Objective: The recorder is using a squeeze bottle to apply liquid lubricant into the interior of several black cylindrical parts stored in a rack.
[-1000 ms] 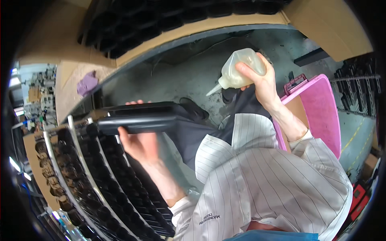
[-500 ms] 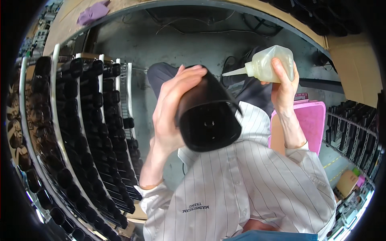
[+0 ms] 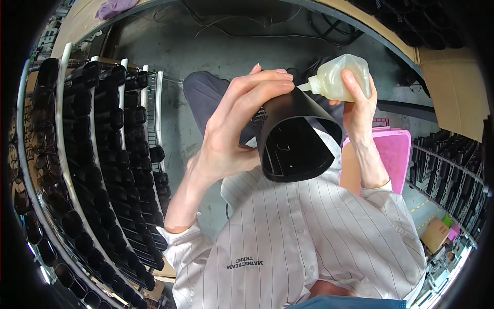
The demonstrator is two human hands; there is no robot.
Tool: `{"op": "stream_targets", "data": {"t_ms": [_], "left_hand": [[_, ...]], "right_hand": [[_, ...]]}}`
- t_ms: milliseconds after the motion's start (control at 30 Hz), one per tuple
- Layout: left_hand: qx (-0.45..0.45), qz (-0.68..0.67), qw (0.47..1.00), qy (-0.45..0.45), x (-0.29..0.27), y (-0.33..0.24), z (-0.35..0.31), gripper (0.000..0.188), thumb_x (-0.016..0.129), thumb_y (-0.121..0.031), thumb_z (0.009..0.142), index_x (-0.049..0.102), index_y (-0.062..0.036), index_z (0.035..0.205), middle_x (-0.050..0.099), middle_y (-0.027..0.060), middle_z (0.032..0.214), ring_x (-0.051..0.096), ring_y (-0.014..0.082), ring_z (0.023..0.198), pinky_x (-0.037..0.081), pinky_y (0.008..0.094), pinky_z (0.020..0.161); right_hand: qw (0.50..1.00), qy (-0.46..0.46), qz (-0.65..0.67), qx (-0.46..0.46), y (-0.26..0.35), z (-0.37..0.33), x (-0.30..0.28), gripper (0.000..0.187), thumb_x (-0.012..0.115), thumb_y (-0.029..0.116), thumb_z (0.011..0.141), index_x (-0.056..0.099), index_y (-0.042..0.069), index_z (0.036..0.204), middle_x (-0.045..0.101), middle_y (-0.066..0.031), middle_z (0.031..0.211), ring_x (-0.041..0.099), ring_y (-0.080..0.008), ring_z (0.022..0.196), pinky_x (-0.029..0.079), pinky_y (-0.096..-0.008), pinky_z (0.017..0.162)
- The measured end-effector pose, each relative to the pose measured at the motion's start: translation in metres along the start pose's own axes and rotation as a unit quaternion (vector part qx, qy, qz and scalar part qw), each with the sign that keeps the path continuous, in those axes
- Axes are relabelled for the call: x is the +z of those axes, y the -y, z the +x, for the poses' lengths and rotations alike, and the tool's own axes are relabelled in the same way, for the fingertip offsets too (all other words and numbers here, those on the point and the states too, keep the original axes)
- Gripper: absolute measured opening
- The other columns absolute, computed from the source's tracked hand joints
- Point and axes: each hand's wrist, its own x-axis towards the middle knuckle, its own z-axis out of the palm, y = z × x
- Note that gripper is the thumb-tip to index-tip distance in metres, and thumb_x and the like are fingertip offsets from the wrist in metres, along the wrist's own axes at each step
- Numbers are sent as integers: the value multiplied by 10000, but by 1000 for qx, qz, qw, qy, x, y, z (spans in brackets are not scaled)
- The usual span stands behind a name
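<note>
My left hand (image 3: 231, 116) grips a black hollow housing (image 3: 303, 110) from its left side, fingers over the top and thumb beneath. The housing's wide, rounded open end faces me, showing a dark inside. In my right hand (image 3: 357, 100) is a translucent squeeze bottle (image 3: 337, 77) of pale yellowish liquid, lying on its side with its narrow nozzle pointing left. The nozzle's tip meets or passes behind the housing's upper edge, close to my left fingertips; whether it touches cannot be made out.
At left stands a rack (image 3: 62, 139) with rows of similar black housings. A pink bin (image 3: 396, 154) is beside my right forearm, with a wire rack of black parts (image 3: 447, 165) beyond it. A purple cloth (image 3: 116, 7) lies on the far bench; a cardboard sheet (image 3: 453, 92) stands at right.
My left hand has moved the black housing right and turned it, bringing it up to the bottle's nozzle. The bottle has shifted slightly left and up, still in my right hand.
</note>
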Motion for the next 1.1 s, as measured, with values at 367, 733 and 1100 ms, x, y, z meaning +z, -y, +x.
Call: {"op": "stream_targets", "data": {"t_ms": [367, 733, 1100], "left_hand": [[24, 24, 998, 54, -1, 4, 6, 595, 807, -3, 660, 624, 11, 1227, 633, 152, 1247, 612, 318, 1165, 399, 519, 1129], [20, 59, 995, 75, -7, 2, 19, 569, 800, -34, 671, 631, 14, 1212, 640, 151, 1235, 611, 320, 1170, 404, 510, 1129], [15, 65, 993, 99, -4, 4, 21, 580, 795, -11, 662, 631, 4, 1218, 641, 141, 1230, 612, 301, 1165, 406, 501, 1131]], "right_hand": [[999, 27, -43, 7, -1, 15, 5, 531, 801, 233, 839, 539, -52, 1202, 642, -185, 1013, 655, -208, 677, 527, -242, 501], [998, 42, -14, -38, -4, 24, 9, 531, 816, 237, 828, 556, -46, 1195, 653, -168, 1008, 663, -208, 694, 532, -237, 494], [999, 45, -21, 2, -6, 24, 5, 499, 805, 233, 837, 570, -44, 1178, 654, -156, 996, 626, -173, 604, 508, -226, 476]]}}
